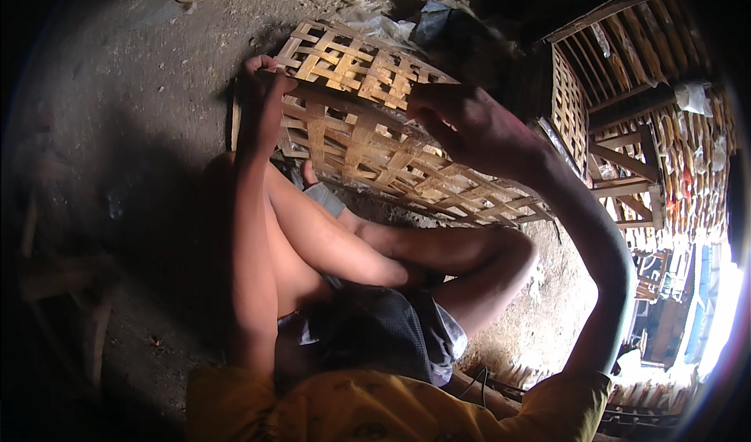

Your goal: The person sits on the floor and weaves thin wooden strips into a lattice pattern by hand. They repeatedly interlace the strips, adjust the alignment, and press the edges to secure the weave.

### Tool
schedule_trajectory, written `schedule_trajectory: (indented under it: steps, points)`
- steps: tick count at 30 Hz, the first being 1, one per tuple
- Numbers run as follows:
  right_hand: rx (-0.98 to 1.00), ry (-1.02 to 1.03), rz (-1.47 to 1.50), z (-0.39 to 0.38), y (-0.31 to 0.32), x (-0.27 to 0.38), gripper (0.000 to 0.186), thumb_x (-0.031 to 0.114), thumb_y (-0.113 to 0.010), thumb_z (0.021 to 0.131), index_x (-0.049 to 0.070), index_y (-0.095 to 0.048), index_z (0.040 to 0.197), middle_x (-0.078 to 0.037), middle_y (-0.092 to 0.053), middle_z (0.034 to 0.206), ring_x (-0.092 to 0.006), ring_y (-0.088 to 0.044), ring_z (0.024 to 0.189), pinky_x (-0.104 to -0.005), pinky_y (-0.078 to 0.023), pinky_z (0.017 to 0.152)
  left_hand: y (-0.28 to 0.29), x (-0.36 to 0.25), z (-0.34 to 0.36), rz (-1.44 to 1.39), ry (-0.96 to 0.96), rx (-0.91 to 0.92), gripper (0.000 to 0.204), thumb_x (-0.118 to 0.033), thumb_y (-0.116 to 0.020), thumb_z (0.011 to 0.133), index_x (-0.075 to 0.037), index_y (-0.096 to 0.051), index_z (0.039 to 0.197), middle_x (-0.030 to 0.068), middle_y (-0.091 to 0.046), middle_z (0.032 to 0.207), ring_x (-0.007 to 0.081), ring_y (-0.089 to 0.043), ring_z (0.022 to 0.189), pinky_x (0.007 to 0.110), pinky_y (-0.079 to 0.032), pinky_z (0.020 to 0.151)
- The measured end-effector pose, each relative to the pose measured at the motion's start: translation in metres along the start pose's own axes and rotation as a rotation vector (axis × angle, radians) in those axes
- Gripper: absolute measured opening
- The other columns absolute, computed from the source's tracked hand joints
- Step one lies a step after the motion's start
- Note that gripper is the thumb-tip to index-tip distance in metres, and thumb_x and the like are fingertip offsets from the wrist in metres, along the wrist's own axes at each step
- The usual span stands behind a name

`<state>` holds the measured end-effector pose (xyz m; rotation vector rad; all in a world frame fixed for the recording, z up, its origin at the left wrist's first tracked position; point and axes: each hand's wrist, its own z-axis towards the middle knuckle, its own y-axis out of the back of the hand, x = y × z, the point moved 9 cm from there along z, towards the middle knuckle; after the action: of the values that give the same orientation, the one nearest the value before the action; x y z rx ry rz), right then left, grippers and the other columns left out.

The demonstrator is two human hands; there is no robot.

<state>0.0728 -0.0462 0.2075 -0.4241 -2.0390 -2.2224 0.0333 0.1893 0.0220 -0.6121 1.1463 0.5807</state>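
The floor (117,98) is bare, grey-brown and dusty. A slatted wall (688,160) rises at the right, with daylight below it. The box (340,141), woven of flat pale strips in an open lattice, lies on the floor just beyond the person's crossed legs (332,235), its top and near side in sight, a dark rim between them. The person wears a yellow shirt (344,403) and dark shorts (375,332). Crumpled clear plastic (364,8) lies behind the box; a lattice panel (569,102) stands to its right. The right hand (476,125) is over the rim's right part, fingers bent; shadow hides their tips, so one cannot tell whether they pinch anything. The left hand (267,94) is at the box's left corner, fingers curled and, with the thumb, pinching the rim there. A grey band (325,199) lies across one foot.
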Motion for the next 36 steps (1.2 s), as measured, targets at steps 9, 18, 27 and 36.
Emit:
schedule_trajectory:
  steps: [9, 18, 27, 36]
  points:
    - [-0.018, -0.088, 0.018, -0.005, -0.002, -0.009, 0.014, 0.010, -0.062, 0.097, 0.000, -0.061, 0.108, -0.018, -0.068, 0.090, -0.0351, -0.068, 0.083, -0.0431, -0.053, 0.071, -0.005, -0.017, -0.007, 0.014, -0.004, 0.008, 0.033, -0.012, -0.060, 0.088, -0.003, -0.049, 0.118, 0.0084, -0.054, 0.103, 0.0168, -0.052, 0.085, 0.031, -0.045, 0.080]
    - [-0.045, -0.072, 0.114, -0.004, -0.005, -0.013, 0.013, 0.009, -0.064, 0.095, 0.001, -0.063, 0.106, -0.017, -0.069, 0.091, -0.0350, -0.067, 0.081, -0.0428, -0.053, 0.071, -0.010, -0.020, -0.008, -0.021, 0.066, -0.005, 0.037, -0.016, -0.062, 0.086, -0.004, -0.049, 0.119, 0.0061, -0.058, 0.100, 0.0148, -0.053, 0.085, 0.031, -0.045, 0.078]
    - [-0.009, -0.046, -0.059, -0.026, 0.005, -0.016, 0.016, 0.011, -0.059, 0.099, 0.002, -0.063, 0.112, -0.019, -0.071, 0.104, -0.0379, -0.068, 0.090, -0.0424, -0.055, 0.076, -0.009, -0.022, -0.009, 0.018, 0.070, 0.019, 0.036, -0.015, -0.060, 0.088, -0.005, -0.048, 0.120, 0.0042, -0.058, 0.098, 0.0130, -0.051, 0.084, 0.029, -0.044, 0.079]
    - [-0.151, 0.097, 0.025, -0.013, -0.001, -0.004, 0.019, 0.005, -0.058, 0.094, 0.001, -0.060, 0.113, -0.020, -0.066, 0.092, -0.0413, -0.067, 0.082, -0.0466, -0.053, 0.067, -0.013, -0.028, -0.009, -0.036, 0.101, 0.026, 0.037, -0.014, -0.060, 0.087, -0.004, -0.046, 0.120, 0.0036, -0.058, 0.098, 0.0115, -0.050, 0.083, 0.028, -0.043, 0.078]
